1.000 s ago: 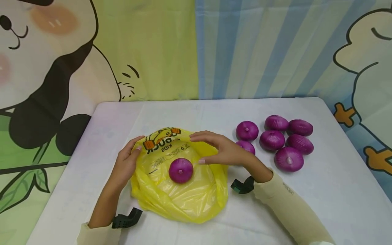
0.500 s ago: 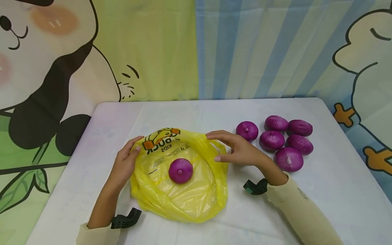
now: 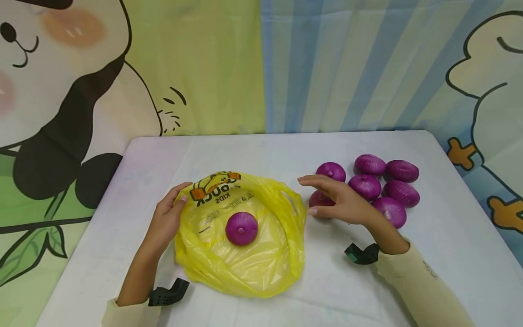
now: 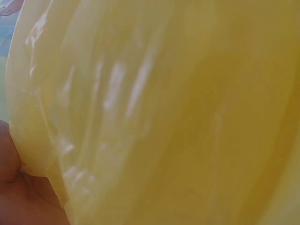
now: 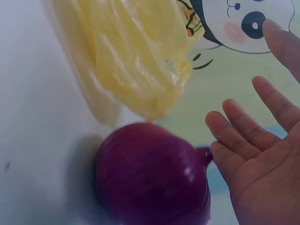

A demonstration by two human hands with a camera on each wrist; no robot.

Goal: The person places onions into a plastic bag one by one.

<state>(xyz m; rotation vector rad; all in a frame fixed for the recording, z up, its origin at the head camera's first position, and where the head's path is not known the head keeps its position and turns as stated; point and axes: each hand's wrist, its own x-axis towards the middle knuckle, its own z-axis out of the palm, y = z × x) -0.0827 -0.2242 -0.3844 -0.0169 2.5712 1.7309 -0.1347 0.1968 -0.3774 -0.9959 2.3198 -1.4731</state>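
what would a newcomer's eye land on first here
Probably the bright yellow plastic bag on the white table, with a lone purple onion near its middle and the left hand gripping its left edge. Next might come the other purple onions on the right, with the right hand close by. A large cartoon panda also stands out on the backdrop, at left.

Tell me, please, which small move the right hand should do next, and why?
Probably the right hand should close around the loose onion nearest the yellow bag: the hand is open close beside that onion and holds nothing, while the left hand holds the bag's edge.
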